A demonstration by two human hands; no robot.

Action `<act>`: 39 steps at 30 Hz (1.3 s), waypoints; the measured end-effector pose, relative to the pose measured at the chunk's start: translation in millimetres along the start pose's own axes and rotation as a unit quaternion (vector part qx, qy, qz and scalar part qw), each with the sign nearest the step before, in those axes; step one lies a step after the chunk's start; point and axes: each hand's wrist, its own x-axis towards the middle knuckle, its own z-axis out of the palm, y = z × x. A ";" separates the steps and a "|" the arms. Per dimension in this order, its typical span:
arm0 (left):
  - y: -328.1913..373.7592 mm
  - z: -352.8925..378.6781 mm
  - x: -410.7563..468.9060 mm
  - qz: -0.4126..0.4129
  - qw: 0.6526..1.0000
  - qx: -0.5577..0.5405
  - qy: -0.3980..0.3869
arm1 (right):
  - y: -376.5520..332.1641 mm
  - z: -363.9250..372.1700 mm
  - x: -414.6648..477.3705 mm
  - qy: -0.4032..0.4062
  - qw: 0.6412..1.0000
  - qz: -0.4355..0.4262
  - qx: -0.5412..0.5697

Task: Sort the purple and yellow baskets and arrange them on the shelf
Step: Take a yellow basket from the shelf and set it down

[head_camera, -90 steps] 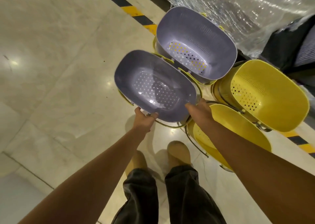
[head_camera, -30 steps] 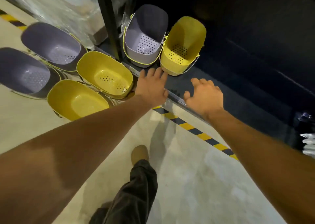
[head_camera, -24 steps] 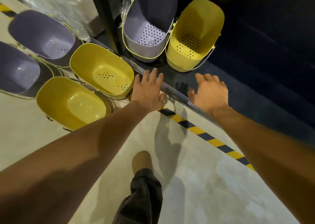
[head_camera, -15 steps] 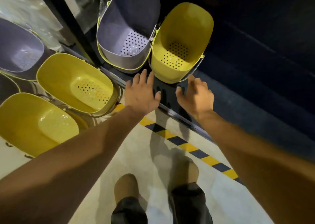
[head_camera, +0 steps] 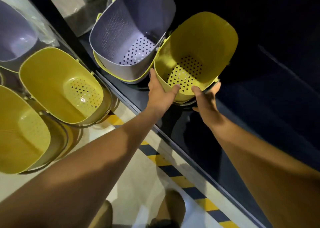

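Head view: left hand [head_camera: 160, 90] and right hand [head_camera: 205, 97] grip the near rim of the yellow basket [head_camera: 199, 50] on the shelf [head_camera: 259, 120], beside the purple basket [head_camera: 131, 37] (placing step, I judge); next: square it and release.

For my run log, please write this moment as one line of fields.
left hand: grips yellow basket rim | right hand: grips same rim | basket: on shelf, beside purple basket
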 end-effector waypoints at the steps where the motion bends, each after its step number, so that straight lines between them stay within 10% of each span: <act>1: -1.8 -0.3 4.9 -0.001 1.000 -0.017 0.001 | -1.9 -0.2 2.7 0.004 1.000 0.003 0.018; 11: -14.1 -18.5 -12.4 -0.008 0.998 -0.057 -0.019 | 1.5 -6.7 -35.2 0.030 0.994 -0.055 0.090; 24: -9.0 -47.8 -93.4 -0.017 0.973 0.014 -0.230 | 34.3 -14.0 -143.8 0.211 0.966 0.119 0.095; 39: -17.3 -2.6 -83.3 -0.010 0.959 0.087 -0.271 | 64.4 -35.0 -132.7 0.267 0.947 0.116 0.136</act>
